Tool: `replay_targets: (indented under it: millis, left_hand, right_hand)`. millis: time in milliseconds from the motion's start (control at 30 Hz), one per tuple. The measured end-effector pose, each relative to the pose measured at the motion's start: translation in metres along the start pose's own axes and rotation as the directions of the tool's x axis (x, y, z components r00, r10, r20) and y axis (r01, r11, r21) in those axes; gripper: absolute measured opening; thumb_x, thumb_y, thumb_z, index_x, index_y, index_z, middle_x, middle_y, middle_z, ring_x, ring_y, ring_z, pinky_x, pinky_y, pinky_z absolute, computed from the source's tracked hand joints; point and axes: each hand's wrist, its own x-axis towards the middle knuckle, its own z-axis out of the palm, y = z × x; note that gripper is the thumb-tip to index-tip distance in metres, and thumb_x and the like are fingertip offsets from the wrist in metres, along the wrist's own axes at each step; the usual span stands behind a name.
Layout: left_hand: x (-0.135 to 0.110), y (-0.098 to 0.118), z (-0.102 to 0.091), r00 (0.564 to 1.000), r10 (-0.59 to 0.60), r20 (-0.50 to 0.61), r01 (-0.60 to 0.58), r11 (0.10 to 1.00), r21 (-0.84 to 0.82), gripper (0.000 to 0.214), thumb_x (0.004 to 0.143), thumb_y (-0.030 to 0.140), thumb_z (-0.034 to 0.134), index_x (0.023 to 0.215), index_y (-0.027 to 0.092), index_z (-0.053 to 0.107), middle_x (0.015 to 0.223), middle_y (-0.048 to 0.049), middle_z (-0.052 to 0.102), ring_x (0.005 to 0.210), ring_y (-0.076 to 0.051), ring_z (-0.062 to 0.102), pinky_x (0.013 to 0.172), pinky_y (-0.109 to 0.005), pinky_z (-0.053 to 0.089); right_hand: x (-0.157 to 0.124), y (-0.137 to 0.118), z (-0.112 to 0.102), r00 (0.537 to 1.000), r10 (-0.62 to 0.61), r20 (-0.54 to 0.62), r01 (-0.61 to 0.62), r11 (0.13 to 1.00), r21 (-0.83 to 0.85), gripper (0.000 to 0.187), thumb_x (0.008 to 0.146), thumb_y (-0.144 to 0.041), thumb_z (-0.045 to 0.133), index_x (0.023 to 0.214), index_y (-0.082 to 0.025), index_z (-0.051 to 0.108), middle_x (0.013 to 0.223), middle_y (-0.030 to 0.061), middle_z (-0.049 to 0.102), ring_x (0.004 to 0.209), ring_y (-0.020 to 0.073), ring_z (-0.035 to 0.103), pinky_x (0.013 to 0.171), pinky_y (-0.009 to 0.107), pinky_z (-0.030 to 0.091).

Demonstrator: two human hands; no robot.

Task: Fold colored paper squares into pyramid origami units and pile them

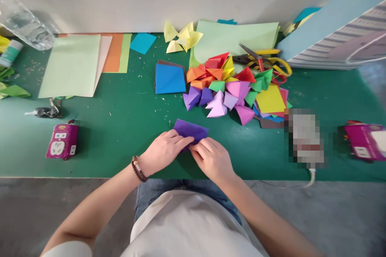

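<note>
Near the front edge of the table, a piece of purple paper (190, 128) is held between my two hands. My left hand (163, 150) grips it from the left, its thumb and fingers lying on the lower part of the sheet. From the right, my right hand (212, 158) pinches the near edge, fingers curled. Both hands hide part of the paper, so its full folded shape is unclear. Beyond it lie a stack of blue square paper (170, 79) and a pile of folded paper pieces (215, 74) in red, orange, yellow, green, purple and pink.
Scissors (262, 62) rest behind the pile, near large pale green sheets (238, 40). A pixelated object (306, 138) with a cable sits right. Purple power sockets (62, 140) stand at both sides. A bottle (25, 22) and glue stick (11, 53) are far left.
</note>
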Motion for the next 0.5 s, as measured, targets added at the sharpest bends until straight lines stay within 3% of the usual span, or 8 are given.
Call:
replay_targets:
  millis: [200, 400, 500]
  left_hand:
    - [0.001, -0.004, 0.000, 1.000, 0.019, -0.016, -0.021, 0.997, -0.076, 0.034, 0.098, 0.012, 0.035, 0.131, 0.014, 0.046, 0.106, -0.0048, 0.068, 0.095, -0.017, 0.057, 0.089, -0.034, 0.051]
    - [0.002, -0.004, -0.004, 0.999, 0.031, 0.008, -0.030, 0.994, -0.105, 0.033, 0.099, 0.013, 0.036, 0.129, 0.014, 0.047, 0.111, -0.0056, 0.067, 0.098, -0.017, 0.059, 0.092, -0.035, 0.051]
    - [0.001, -0.003, -0.007, 1.000, 0.029, 0.009, -0.028, 0.996, -0.089, 0.033, 0.097, 0.011, 0.038, 0.128, 0.014, 0.048, 0.114, -0.0057, 0.067, 0.097, -0.017, 0.059, 0.092, -0.035, 0.051]
  right_hand:
    - [-0.002, -0.002, 0.004, 0.998, -0.010, -0.057, 0.010, 1.000, 0.002, 0.021, 0.090, -0.013, 0.055, 0.071, -0.018, 0.062, 0.064, 0.0029, 0.057, 0.064, 0.0160, 0.051, 0.062, 0.030, 0.040]
    - [-0.003, -0.018, 0.012, 1.000, 0.020, 0.023, -0.021, 1.000, 0.019, 0.027, 0.093, -0.018, 0.049, 0.070, -0.022, 0.064, 0.065, 0.0028, 0.060, 0.064, 0.0166, 0.054, 0.061, 0.032, 0.042]
    - [-0.008, -0.031, 0.011, 0.998, 0.037, 0.044, -0.043, 0.988, 0.150, 0.025, 0.093, -0.022, 0.052, 0.072, -0.022, 0.065, 0.066, 0.0024, 0.062, 0.065, 0.0167, 0.056, 0.061, 0.033, 0.043]
